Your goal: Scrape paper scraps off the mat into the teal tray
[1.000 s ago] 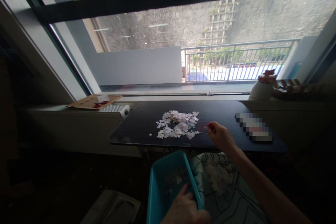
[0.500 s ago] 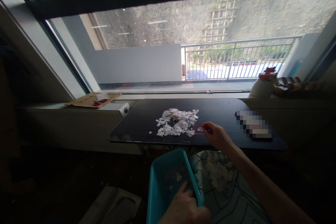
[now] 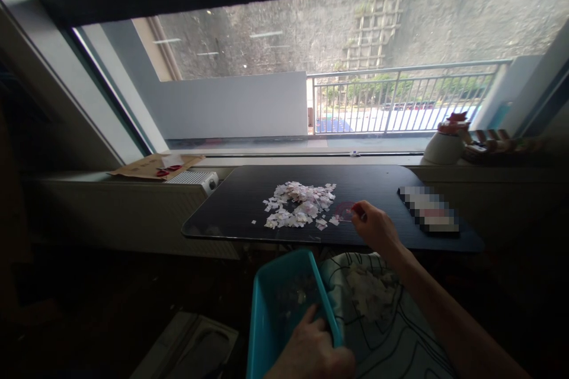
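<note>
The right hand (image 3: 374,225) appears pinched on a pinkish see-through piece (image 3: 345,209); just left of that hand lie paper scraps (image 3: 306,211) on the table (image 3: 240,198). A brisk flick could scatter them over the near edge, missing the teal bin (image 3: 261,314) whose rim the left hand (image 3: 313,346) grips.

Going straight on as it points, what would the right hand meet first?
Past the faint reddish thing the right hand seems to hold, probably the paper scraps on the table; the hand's height is unclear.

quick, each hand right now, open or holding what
Left hand: closed on the blue bin.
Right hand: closed on a reddish thing, unclear what.
</note>
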{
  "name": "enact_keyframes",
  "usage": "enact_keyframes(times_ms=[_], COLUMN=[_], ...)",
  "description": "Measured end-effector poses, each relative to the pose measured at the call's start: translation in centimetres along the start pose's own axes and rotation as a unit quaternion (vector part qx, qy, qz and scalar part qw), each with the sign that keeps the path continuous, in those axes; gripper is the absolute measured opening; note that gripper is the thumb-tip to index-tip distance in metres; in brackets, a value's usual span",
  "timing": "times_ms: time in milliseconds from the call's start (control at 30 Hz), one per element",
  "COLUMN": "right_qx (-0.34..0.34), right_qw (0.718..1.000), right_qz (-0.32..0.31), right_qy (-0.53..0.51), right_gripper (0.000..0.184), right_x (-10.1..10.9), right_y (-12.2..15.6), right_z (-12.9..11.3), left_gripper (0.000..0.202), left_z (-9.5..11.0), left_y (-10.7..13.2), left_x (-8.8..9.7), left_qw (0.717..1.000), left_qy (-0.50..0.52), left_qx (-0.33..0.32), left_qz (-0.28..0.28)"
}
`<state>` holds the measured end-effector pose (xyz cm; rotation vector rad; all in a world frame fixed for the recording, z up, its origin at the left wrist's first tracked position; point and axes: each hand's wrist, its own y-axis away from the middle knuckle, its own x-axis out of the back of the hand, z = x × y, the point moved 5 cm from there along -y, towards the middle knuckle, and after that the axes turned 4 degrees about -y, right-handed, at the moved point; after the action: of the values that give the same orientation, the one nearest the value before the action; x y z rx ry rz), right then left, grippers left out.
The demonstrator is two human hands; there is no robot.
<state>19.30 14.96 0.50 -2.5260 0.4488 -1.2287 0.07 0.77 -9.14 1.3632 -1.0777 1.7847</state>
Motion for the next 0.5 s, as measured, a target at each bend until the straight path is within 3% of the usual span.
enact_keyframes(times_ms=[333,500], right_qx=[-0.028,-0.019], right_qw=[0.999,0.999], right_qz=[0.007,-0.017], right_qy=[0.028,0.041], right_gripper=[0.017,0.013], right_x=[1.5,1.9], right_y=[0.2,-0.3], right_z=[0.5,0.6], left_gripper=[0.018,0.012], left_z=[0.0,0.1], left_y=[-0.3,-0.6], left_x=[0.1,1.7], left_qw=[0.998,0.994], left_qy=[0.022,0.051], left_qx=[0.026,0.038], left_qz=[-0.061,-0.088])
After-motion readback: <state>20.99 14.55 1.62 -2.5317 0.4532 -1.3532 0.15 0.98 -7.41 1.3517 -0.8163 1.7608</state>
